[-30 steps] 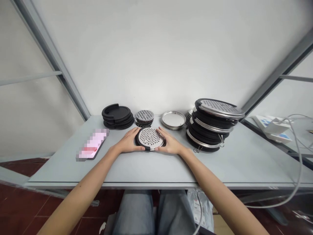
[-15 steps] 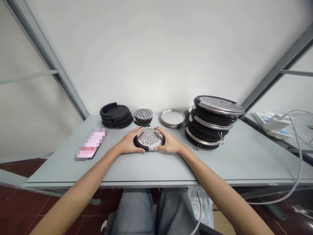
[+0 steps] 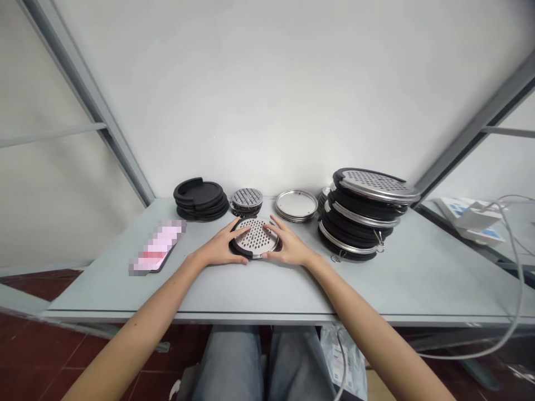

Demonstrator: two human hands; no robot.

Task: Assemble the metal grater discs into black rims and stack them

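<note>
A round metal grater plate (image 3: pixel 256 238), pierced with small slots, lies on the table inside a black rim that shows at its left and lower edge. My left hand (image 3: pixel 221 245) curves around the left side, thumb at the near edge and a finger on top of the metal. Around the right side wraps my right hand (image 3: pixel 290 245), its thumb at the near edge and a finger over the plate. Behind it are a small stack of metal grater discs (image 3: pixel 247 198) and a stack of plain shallow metal discs (image 3: pixel 296 204).
Black round holders (image 3: pixel 200 195) are stacked at the back left. A tall leaning stack of assembled graters (image 3: pixel 363 217) rises on the right, with wire rings at its foot. A phone (image 3: pixel 159 245) lies left. White boxes (image 3: pixel 472 220) and a cable (image 3: pixel 520 278) are far right.
One finger of each hand has shifted from the plate's side onto its top face. The grater stays in place between my hands; the view has moved slightly.
</note>
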